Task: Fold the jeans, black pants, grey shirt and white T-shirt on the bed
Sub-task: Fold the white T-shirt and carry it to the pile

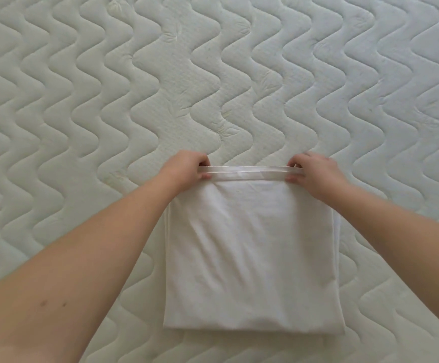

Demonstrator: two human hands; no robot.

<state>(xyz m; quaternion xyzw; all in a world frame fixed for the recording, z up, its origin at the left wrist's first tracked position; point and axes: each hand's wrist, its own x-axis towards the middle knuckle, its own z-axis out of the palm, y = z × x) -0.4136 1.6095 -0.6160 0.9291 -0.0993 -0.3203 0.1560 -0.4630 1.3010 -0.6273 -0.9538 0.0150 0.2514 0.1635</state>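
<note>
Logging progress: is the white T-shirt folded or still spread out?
Folded: the white T-shirt lies as a layered rectangle on the mattress, both hands pinching its far hem.

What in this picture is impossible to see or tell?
- Fingertips of the left hand and right hand, head view: tucked under the white T-shirt hem.
- Shirt's sleeves and collar: hidden inside its folds.
- Jeans, black pants, grey shirt: outside the frame.
- Mattress edges: cut off.
</note>
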